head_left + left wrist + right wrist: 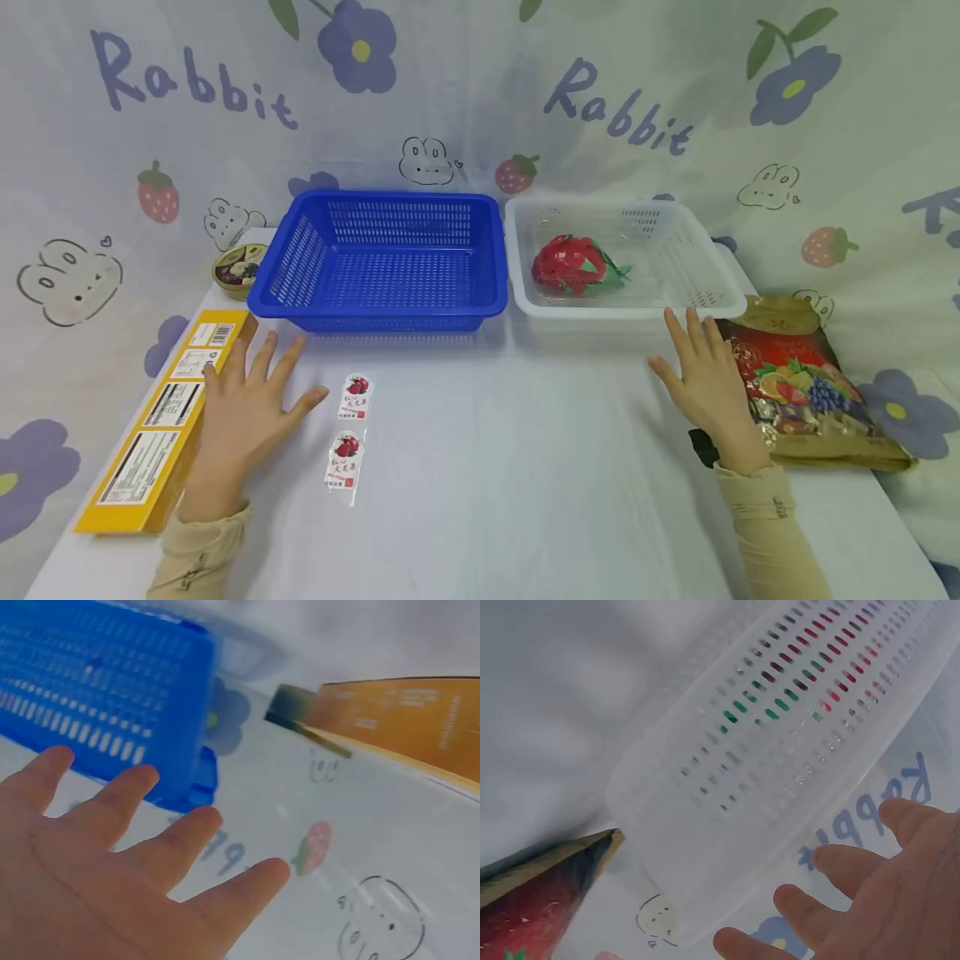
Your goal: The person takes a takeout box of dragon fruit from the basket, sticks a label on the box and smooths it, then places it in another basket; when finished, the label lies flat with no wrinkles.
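My left hand (pixel 243 412) is held over the table with fingers spread, beside a long yellow box (pixel 153 433) and in front of a blue plastic basket (pixel 378 313). It holds nothing. Fingers straight, my right hand (pixel 707 387) hovers by the front right of a white plastic basket (pixel 626 313), left of a gold and red fruit-printed bag (pixel 817 387); it too is without any object. Inside the white basket lies a red dragon fruit (pixel 566 265) with green tips. Two dragon-fruit stickers (pixel 357 397) on clear backing lie right of my left hand.
A round tin (pixel 237 273) with a pictured lid stands left of the blue basket. Some small black thing (pixel 703 447) is partly hidden by my right wrist. A printed cloth (pixel 480 100) with rabbits and flowers hangs behind the white table (pixel 510 492).
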